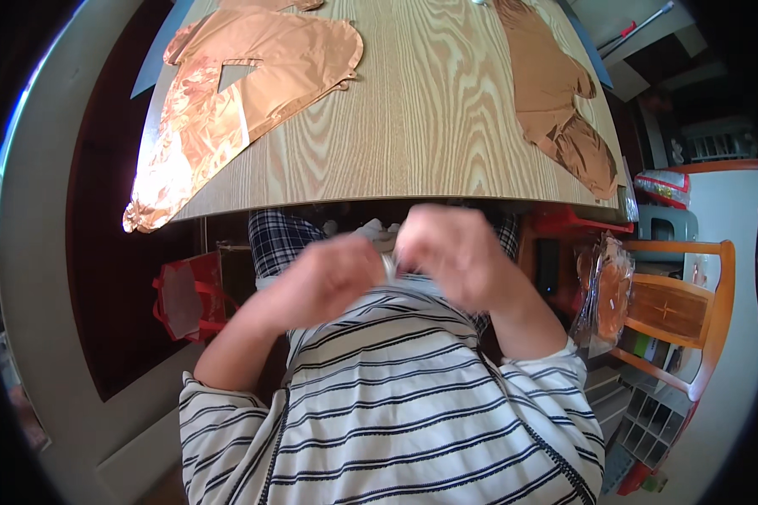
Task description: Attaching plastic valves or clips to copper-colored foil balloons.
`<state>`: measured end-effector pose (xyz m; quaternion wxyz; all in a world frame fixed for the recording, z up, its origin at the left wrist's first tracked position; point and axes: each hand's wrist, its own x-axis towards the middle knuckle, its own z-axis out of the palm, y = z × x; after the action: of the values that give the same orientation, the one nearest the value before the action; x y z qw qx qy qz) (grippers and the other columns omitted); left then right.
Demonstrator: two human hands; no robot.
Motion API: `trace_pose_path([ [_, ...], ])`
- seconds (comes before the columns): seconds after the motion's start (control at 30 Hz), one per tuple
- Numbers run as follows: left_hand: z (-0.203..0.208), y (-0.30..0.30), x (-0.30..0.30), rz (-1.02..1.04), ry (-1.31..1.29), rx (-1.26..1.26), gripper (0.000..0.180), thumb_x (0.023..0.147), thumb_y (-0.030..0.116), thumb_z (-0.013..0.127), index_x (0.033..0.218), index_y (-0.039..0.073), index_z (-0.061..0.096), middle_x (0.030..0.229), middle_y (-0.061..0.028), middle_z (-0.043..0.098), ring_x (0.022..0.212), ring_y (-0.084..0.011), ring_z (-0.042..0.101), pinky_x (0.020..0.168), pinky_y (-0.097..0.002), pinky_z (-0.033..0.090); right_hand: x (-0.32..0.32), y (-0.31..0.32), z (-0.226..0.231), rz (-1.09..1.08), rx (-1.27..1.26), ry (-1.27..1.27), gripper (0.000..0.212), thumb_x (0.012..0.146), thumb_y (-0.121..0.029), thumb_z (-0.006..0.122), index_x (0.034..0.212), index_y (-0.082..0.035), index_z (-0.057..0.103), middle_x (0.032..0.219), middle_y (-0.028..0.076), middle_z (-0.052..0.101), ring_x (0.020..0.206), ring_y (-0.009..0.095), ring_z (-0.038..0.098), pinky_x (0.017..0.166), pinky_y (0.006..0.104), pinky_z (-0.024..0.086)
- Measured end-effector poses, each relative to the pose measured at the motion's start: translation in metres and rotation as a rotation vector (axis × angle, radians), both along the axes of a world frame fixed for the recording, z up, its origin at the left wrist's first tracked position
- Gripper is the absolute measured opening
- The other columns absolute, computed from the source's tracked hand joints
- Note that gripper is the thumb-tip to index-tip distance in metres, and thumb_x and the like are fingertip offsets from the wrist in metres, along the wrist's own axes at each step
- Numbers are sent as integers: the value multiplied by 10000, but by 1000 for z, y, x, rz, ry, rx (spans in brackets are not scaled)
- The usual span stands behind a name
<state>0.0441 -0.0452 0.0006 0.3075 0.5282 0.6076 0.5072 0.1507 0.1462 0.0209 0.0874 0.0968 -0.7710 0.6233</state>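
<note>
Both hands are held close together above my lap, just in front of the table's near edge, and blurred by motion. My left hand [333,278] has its fingers curled inward. My right hand [453,252] is a little higher, its fingers bent toward the left. Between the fingertips shows a small pale piece [389,268], too smeared to name. On the table lies a flat copper-coloured foil balloon [290,71] with a triangular opening, one end hanging over the near left edge. Another flat copper foil balloon [552,93] lies along the right side. Neither hand touches these balloons.
The wood-grain table [396,109] spans the area ahead of me. A red bag [189,299] is low on the left. To the right, a wooden chair [669,307] has clear plastic packaging [606,295] with orange-brown contents against it. A grey compartmented rack [653,421] stands lower right.
</note>
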Motion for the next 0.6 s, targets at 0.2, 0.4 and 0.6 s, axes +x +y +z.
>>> trace_pose_path([
  [0.2, 3, 2, -11, 270, 94, -29, 113, 830, -21, 612, 911, -7, 689, 772, -82, 597, 724, -194, 586, 645, -304, 466, 16, -17, -20, 238, 192, -5, 113, 883, -134, 589, 823, -45, 552, 729, 141, 549, 706, 317, 604, 635, 397, 482],
  [0.4, 11, 0, 10, -46, -143, 28, 120, 859, -44, 598, 948, -21, 675, 819, -100, 600, 732, -217, 583, 661, -308, 473, -4, 3, -28, -21, 231, 10, 110, 916, -102, 574, 865, -5, 567, 713, 119, 537, 632, 269, 566, 590, 334, 466],
  [0.6, -5, 1, 16, 123, 10, 21, 110, 871, -20, 602, 938, -12, 690, 715, -92, 548, 680, -210, 534, 625, -296, 437, 3, -4, -10, 41, 105, 110, 156, 938, -132, 561, 821, -29, 560, 727, 109, 539, 653, 257, 584, 603, 338, 463],
])
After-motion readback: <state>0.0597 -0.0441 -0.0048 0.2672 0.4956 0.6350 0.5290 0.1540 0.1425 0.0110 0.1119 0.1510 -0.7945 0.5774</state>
